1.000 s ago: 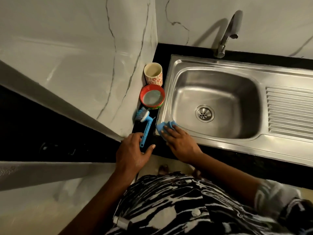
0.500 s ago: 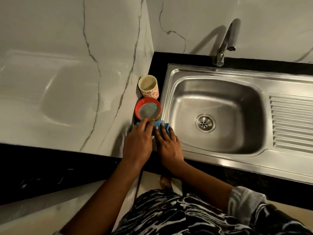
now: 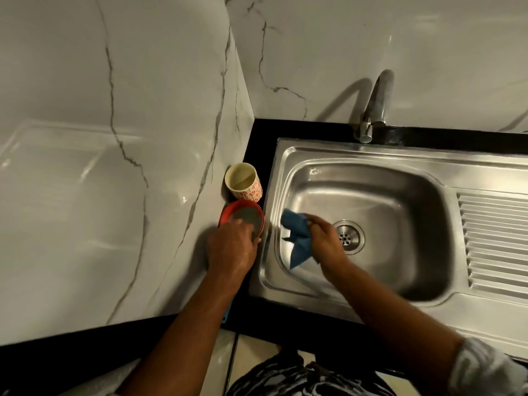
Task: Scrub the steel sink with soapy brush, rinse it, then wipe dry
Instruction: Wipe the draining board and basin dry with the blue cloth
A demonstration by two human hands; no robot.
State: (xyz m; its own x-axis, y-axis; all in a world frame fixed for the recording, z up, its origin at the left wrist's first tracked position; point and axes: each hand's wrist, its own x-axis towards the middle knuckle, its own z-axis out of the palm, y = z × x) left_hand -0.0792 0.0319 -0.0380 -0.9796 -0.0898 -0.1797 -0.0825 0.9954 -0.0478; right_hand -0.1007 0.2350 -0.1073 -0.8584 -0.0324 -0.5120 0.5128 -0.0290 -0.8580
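The steel sink (image 3: 380, 155) fills the right half of the view, its drain (image 3: 347, 237) in the middle of the basin. My right hand (image 3: 325, 241) is inside the basin, left of the drain, gripping a blue cloth (image 3: 295, 235) that hangs against the left wall. My left hand (image 3: 231, 247) rests on the near rim of a red bowl (image 3: 233, 208) on the black counter left of the sink. Only the blue handle tip of the brush (image 3: 227, 314) shows under my left forearm; its head is hidden.
A cream cup (image 3: 244, 182) with red flowers stands behind the red bowl in the corner. The tap (image 3: 374, 107) rises behind the sink, no water running. A ribbed drainboard (image 3: 497, 241) lies right of the basin. Marble walls close off the left and back.
My right hand has carried the blue cloth from the sink's front left rim into the basin. My left hand has let go of the brush and moved onto the red bowl.
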